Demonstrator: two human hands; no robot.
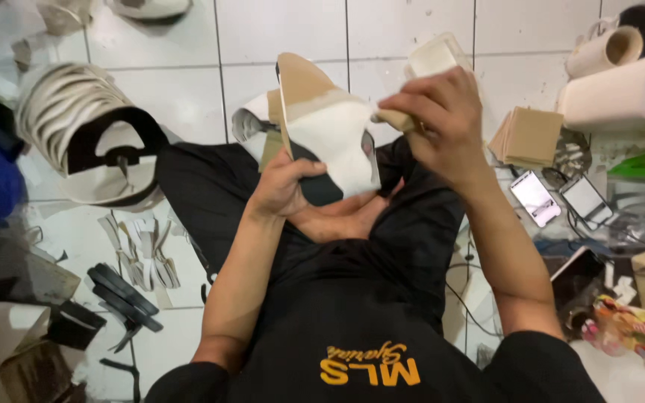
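I sit on a tiled floor in black clothes. My left hand [284, 186] grips a shoe sole [315, 119] upright over my lap; it has a tan underside, a black edge and a white upper strap folded across it. My right hand [436, 123] pinches the white strap's end at the sole's right side, fingers closed on a tan bit of material. A bare foot shows under the sole.
A stack of curved white soles with a black strap [87, 127] lies at the left. Black and white strips [125, 287] lie on the tiles. Tan squares [528, 136], two phones [558, 198], rolls of material [614, 75] and clutter lie at the right.
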